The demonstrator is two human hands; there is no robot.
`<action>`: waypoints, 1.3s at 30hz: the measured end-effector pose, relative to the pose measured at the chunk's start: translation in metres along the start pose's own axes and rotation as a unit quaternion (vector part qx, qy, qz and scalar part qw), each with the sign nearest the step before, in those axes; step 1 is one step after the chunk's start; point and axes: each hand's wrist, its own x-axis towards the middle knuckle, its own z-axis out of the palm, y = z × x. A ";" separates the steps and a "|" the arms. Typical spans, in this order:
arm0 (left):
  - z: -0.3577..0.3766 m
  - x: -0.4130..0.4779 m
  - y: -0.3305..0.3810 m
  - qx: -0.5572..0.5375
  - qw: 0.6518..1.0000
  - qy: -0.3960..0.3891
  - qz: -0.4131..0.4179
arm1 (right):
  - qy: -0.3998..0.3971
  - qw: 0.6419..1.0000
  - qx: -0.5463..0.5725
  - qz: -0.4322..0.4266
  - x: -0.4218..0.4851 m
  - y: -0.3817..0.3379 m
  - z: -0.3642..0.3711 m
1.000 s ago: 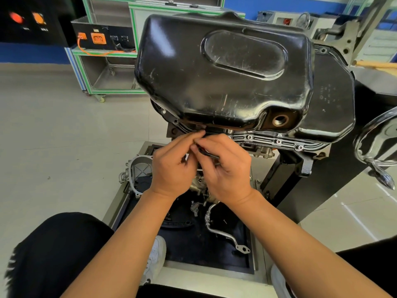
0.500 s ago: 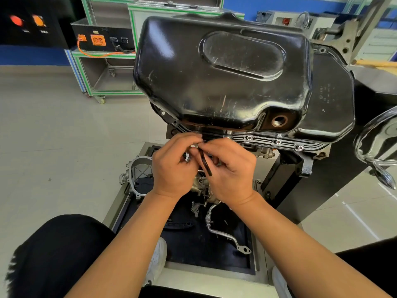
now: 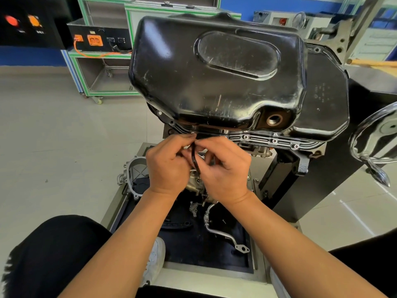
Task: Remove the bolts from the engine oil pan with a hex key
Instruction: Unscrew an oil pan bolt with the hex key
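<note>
A glossy black oil pan fills the upper middle, mounted on an engine stand. Along its near flange sit silver bolts. Both hands meet just under the flange's left part. A black hex key hangs down between them, its top end at the flange. My left hand pinches the key's upper end with thumb and fingers. My right hand pinches it from the right side. The bolt under the fingertips is hidden.
A drain hole opens in the pan's near wall. Below the hands a tray with a dark mat holds a metal pipe and engine parts. A chrome handwheel juts in at the right. A green-framed cart stands back left.
The hex key's long arm has swung from lying nearly flat between the fingers to hanging almost straight down. Both hands stayed at the same spot on the flange.
</note>
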 end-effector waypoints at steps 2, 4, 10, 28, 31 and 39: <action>0.001 0.002 0.001 0.001 1.000 0.003 -0.002 | 0.006 1.000 -0.003 -0.016 0.003 0.001 -0.002; 0.002 0.002 0.002 0.001 1.000 0.005 0.001 | 0.002 1.000 0.005 -0.029 0.004 0.002 -0.003; -0.003 -0.004 0.002 0.024 0.998 -0.029 0.042 | 0.000 0.999 -0.002 -0.046 0.004 0.003 0.000; -0.006 0.000 0.000 0.011 0.998 -0.046 0.045 | -0.005 0.999 0.007 -0.054 0.000 0.003 0.002; -0.005 -0.001 0.003 -0.001 0.997 -0.063 0.042 | -0.018 0.998 0.001 -0.054 -0.001 0.004 0.001; -0.004 0.007 0.002 -0.014 0.999 -0.031 0.025 | 0.002 1.000 -0.021 -0.018 0.006 -0.002 -0.004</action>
